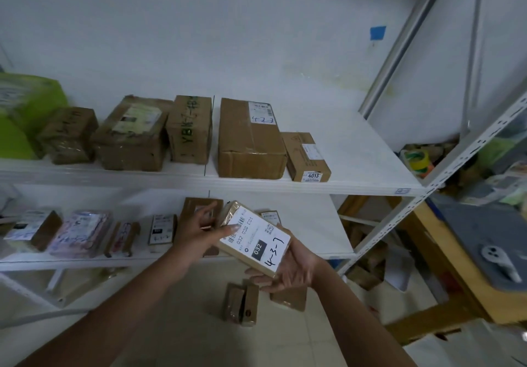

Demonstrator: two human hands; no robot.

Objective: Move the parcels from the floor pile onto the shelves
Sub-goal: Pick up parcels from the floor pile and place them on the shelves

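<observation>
While my right hand cradles small parcel from beneath, its fingers curl round near edge, thumb along right side. My left hand: fingers straight, spread apart, one tip resting on label. Parcel tilted, in air before lower shelf, above floor parcels.
</observation>
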